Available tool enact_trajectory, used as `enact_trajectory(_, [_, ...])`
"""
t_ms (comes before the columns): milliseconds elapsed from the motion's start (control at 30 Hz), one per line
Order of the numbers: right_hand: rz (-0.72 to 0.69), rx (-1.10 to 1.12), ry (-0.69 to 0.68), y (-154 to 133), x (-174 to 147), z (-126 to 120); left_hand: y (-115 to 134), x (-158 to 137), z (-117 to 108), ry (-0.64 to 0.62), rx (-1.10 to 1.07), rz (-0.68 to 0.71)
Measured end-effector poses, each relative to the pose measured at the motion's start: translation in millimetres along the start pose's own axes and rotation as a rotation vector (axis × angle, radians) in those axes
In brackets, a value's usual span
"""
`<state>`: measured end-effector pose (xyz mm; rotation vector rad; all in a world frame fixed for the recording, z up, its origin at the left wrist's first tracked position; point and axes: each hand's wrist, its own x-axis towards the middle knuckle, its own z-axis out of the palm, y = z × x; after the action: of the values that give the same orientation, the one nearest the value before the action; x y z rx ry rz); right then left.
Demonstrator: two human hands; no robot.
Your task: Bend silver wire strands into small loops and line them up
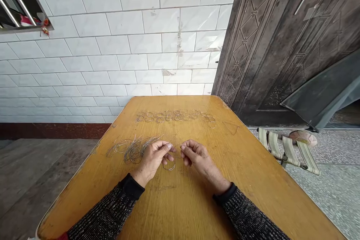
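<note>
My left hand (153,160) is closed, thumb pressed to the fingers in a pinch on a thin wire. A curved part of this wire (170,169) shows just below the fingertips. My right hand (198,158) pinches in the same way, a short gap away, and a faint strand seems to run between the two hands. The wire's ends are too fine to follow. Left of my left hand, and partly behind it, lies a loose pile of silvery wires (132,150). Farther back, several wire rings (176,115) lie in a band across the table.
The yellow wooden table (180,210) reaches to a white tiled wall (135,30). A thin bent wire (232,129) lies near its right edge. At right are a dark patterned door (281,45) and a low stool with striped straps (289,150). A barred window (19,0) is upper left.
</note>
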<state>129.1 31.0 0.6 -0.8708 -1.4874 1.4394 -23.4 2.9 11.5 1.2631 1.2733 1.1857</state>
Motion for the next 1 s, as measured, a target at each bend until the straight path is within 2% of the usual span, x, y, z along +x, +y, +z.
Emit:
enact_trajectory(133, [0.043,0.028,-0.113,-4,-3,0,1,-2,-4,0.02,-0.005,0.037])
enact_trajectory(267, [0.08,-0.021,-0.194,-2,-3,2,1,-3,-3,-0.013,0.123,0.104])
enact_trajectory(333, [0.079,0.002,-0.156,0,-2,2,2,-3,-3,0.001,0.151,0.118])
enact_trajectory(467, [0.076,0.107,0.022,1,1,-1,3,-2,-7,0.121,0.044,0.116])
enact_trajectory(567, [0.07,0.097,-0.017,-2,1,-3,5,-2,-8,0.145,0.015,0.132])
enact_trajectory(700, [0.058,0.018,-0.104,-3,-1,-3,6,-3,-7,0.116,0.041,0.132])
enact_trajectory(867, [0.054,0.067,0.001,0,1,-1,2,-2,-6,0.073,-0.089,0.055])
enact_trajectory(1000, [0.039,0.154,0.025,0,-1,4,-5,-5,2,-0.065,-0.2,-0.069])
